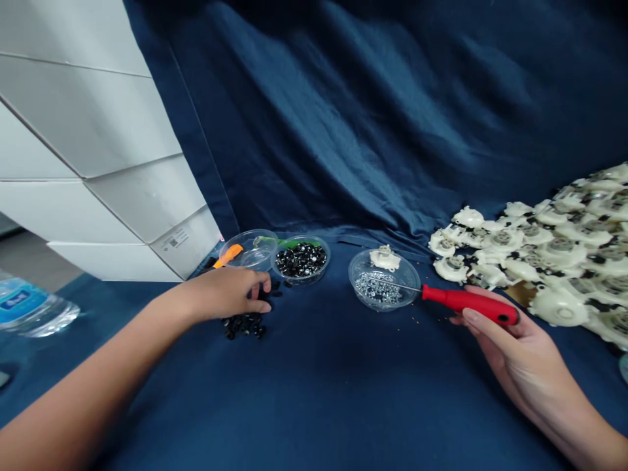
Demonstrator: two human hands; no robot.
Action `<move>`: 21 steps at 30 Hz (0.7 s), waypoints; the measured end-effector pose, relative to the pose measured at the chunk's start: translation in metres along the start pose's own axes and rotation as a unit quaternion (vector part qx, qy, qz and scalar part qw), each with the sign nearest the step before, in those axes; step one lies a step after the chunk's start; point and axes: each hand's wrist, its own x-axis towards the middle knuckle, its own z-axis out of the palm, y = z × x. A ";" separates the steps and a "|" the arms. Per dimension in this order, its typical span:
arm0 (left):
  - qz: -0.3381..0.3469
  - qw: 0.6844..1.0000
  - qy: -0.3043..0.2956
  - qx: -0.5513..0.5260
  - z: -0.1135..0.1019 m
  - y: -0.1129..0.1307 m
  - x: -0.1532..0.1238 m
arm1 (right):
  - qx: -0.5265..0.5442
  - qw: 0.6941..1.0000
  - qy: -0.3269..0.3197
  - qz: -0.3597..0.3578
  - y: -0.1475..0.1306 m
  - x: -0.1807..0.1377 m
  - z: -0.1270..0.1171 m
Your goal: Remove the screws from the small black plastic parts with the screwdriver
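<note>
Your left forearm (pixel 112 366) crosses in from the lower left. Blue cloth (pixel 314 405) lies before you and rises in folds at the back. White boxes (pixel 108 124) stack up at the far left, and a heap (pixel 559 246) of cream parts spreads on the right.

Your right hand (pixel 505 340) wraps round the red screwdriver (pixel 466 303), its shaft reaching leftward into the bowl (pixel 362 267); you cannot tell whether its tip touches anything. Your left hand (pixel 233 294) hovers low, thumb and forefinger a narrow gap apart; its other fingers are partly hidden.

A bottle (pixel 29 304) sits at the left edge. Beyond your left hand are two clear tubs: one (pixel 255 258) with an orange piece (pixel 228 255), the other (pixel 301 282) full of black bits (pixel 301 258). One cream part (pixel 385 258) is at the bowl's far side. Loose black pieces (pixel 245 325) lie just below your left hand, and small screws (pixel 377 289) fill the bowl's bottom.
</note>
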 end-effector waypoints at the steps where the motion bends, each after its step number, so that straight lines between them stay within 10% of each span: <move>1: -0.006 1.000 0.013 0.015 0.002 0.001 0.003 | -0.014 1.000 0.007 -0.021 0.000 0.001 -0.003; 9: 0.032 0.991 0.092 0.095 0.002 0.017 0.002 | -0.295 0.916 -0.073 -0.261 0.003 -0.004 -0.021; 21: -0.021 0.994 0.061 0.086 0.015 0.017 0.006 | -0.335 0.893 -0.119 -0.276 -0.005 -0.011 -0.022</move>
